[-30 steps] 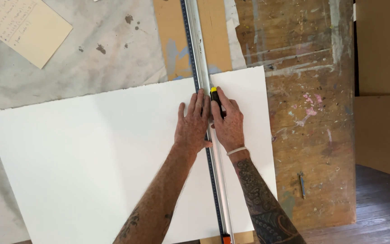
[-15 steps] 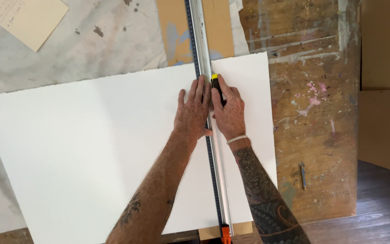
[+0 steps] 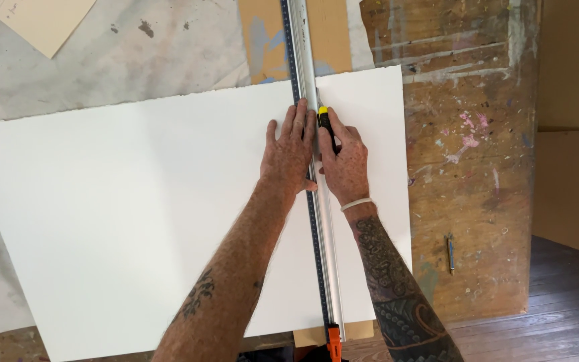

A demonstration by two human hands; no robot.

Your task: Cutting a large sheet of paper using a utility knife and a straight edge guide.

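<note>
While fingers (image 3: 333, 137) wrap knife (image 3: 325, 121), beside ruler (image 3: 306, 67), on paper (image 3: 135, 201)

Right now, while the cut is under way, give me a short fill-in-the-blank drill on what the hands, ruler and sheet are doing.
1. The left hand presses flat on the long metal ______, which lies across the white sheet.
2. The right hand grips a knife whose handle is black and ______.
3. The knife sits on the ______ side of the straightedge.
4. A pen lies on the paint-stained wooden ______, right of the sheet.

Missing words: ruler; yellow; right; table
</note>
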